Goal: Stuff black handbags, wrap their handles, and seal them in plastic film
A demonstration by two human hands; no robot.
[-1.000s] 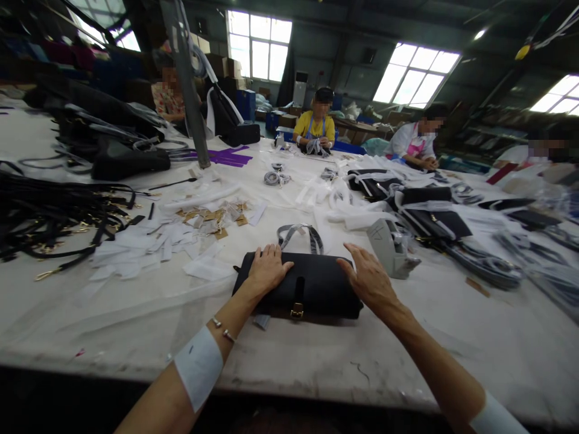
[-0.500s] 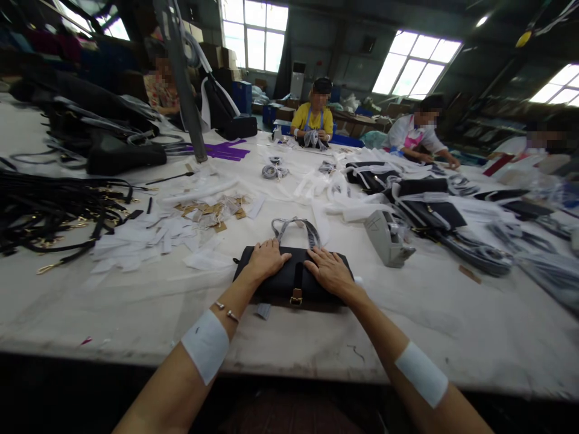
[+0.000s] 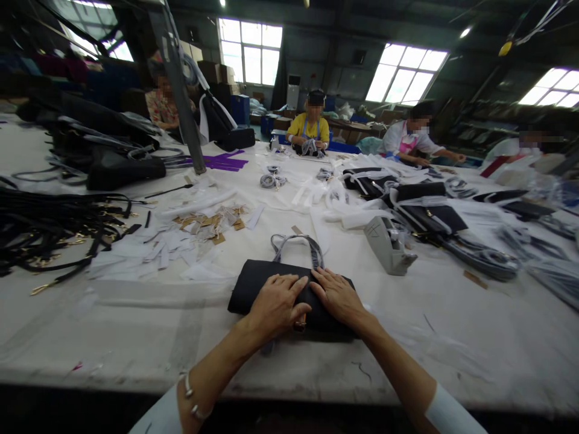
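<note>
A black handbag (image 3: 246, 287) lies flat on the pale table, its wrapped handle (image 3: 289, 239) pointing away from me. My left hand (image 3: 277, 304) rests on the middle of the bag, fingers spread, its thumb near the brown buckle strap (image 3: 299, 324), which it partly covers. Flat on the right half of the bag is my right hand (image 3: 337, 295), with its fingers apart. The two hands are close together. Neither one grips anything.
A grey tape dispenser (image 3: 389, 248) stands right of the bag. Black straps (image 3: 67, 223) and white slips with tags (image 3: 167, 241) lie left. More black bags (image 3: 429, 208) are piled at the right. Across the table (image 3: 212, 355), a person in yellow (image 3: 309, 128) sits working.
My left hand has slid right across the bag towards the buckle strap and my right hand. The bag sits a little lower in view. A co-worker at the right has stretched out an arm.
</note>
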